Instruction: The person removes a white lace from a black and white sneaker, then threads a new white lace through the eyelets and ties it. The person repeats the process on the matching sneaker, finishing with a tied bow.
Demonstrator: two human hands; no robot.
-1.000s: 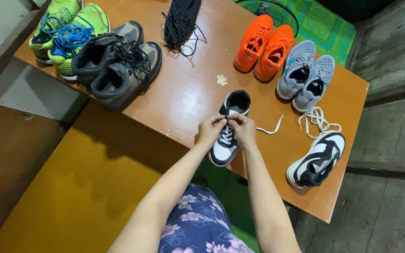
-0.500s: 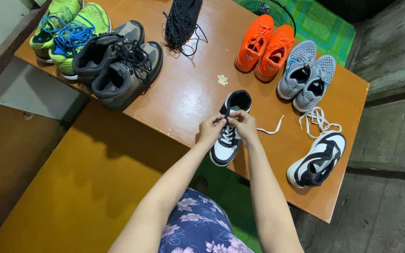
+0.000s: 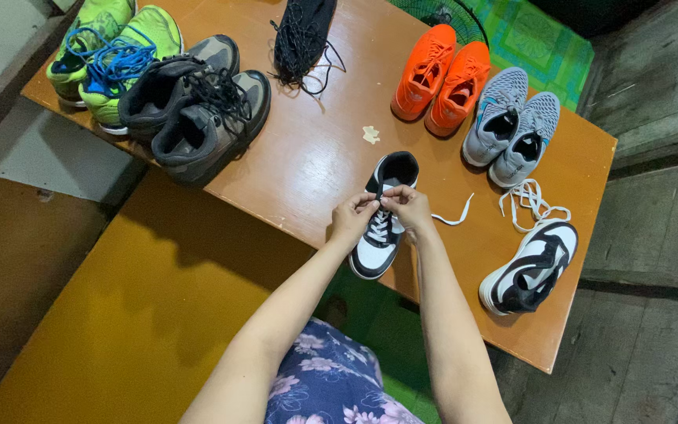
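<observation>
Both hands meet over a black-and-white sneaker (image 3: 384,216) that sits at the near edge of the brown tabletop (image 3: 315,165), toe toward the person, opening toward the far side. The left hand (image 3: 352,217) and right hand (image 3: 407,206) are closed in a pinch on the white lace (image 3: 450,218) at the upper eyelets, fingertips almost touching each other; the lace's free end trails off to the right across the wood. Judging by the crossed lacing already showing lower on the shoe, the step in hand is threading the top rows, well along on this shoe. The next move seems to call for a fine grip on the lace tip and a steady shoe, since it lies close to the tabletop edge. Its mate (image 3: 529,267) lies on its side at the near right, with a loose white lace (image 3: 531,202) bunched just beyond it and apparently not threaded. Farther off: a grey pair (image 3: 512,126), an orange pair (image 3: 439,78) to their left, a black shoe (image 3: 301,31) with dangling black laces at the far middle, a dark grey pair (image 3: 194,106) at the left, and a lime-green pair (image 3: 107,55) with blue laces at the far left corner. A small pale scrap (image 3: 370,134) lies mid-tabletop. No boxes, bins or other containers are in view; the sneaker's opening shows only dark lining.
</observation>
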